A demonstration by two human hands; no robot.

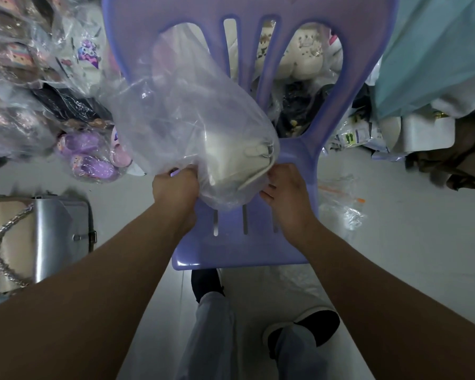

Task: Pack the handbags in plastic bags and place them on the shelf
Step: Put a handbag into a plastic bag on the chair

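Both hands gripping a bagged white handbag over a purple chair seat.

Left hand [176, 187]: fingers curled shut on the near left edge of the clear plastic bag [187, 116]. Right hand [285, 187]: fingers closed around the bag's near right edge, thumb side against the plastic. White handbag [231, 160] sits inside the bag at its near end, strap and metal ring showing through the film; far end of the bag is loose and puffed, rising toward the chair back. Bag's near end rests above the seat of the purple plastic chair [244, 248]. Floor to the left: a silver handbag [58, 237] with a chain strap, unbagged. Further left, a heap of bagged goods [39, 78]. Loose plastic film [343, 212] lies right of the chair.
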